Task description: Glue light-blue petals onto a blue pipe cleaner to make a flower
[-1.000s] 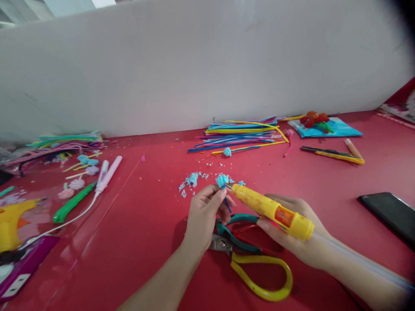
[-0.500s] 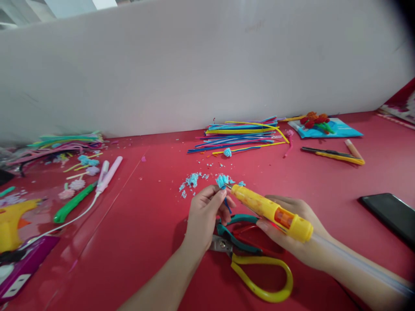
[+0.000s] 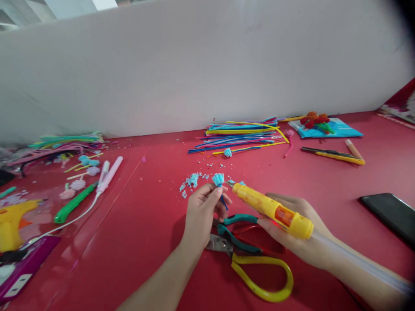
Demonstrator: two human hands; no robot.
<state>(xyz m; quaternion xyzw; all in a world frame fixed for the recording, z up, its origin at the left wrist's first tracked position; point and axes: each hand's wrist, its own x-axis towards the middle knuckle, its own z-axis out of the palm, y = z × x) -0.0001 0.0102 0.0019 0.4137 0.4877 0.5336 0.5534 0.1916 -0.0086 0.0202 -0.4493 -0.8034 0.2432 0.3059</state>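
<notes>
Between the thumb and fingers of my left hand (image 3: 202, 207) is a small light-blue pipe-cleaner flower (image 3: 218, 179) with a dark blue stem pointing down. My right hand (image 3: 298, 220) grips a yellow hot glue gun (image 3: 269, 207), a long clear glue stick (image 3: 356, 261) trailing from its back end. The gun's nozzle is just right of the flower, with a small gap between them. Below my hands lie yellow-handled scissors (image 3: 266, 276) and teal-and-red pliers (image 3: 240, 239), partly overlapping. Light-blue fuzz clippings (image 3: 193, 179) are scattered beyond my left hand.
A pile of coloured pipe cleaners (image 3: 241, 134) lies against the white wall (image 3: 207, 65). Rightward are a blue packet (image 3: 343, 128), tweezers (image 3: 333, 155) and a phone (image 3: 389, 216). At left lie a green-handled tool (image 3: 74, 204), a pink corded tool (image 3: 110, 175), another yellow glue gun (image 3: 13, 220) and a purple power strip (image 3: 35, 261).
My left hand has drawn the flower slightly left, away from the glue gun's nozzle, where the two were touching or nearly so. My right hand has hardly moved.
</notes>
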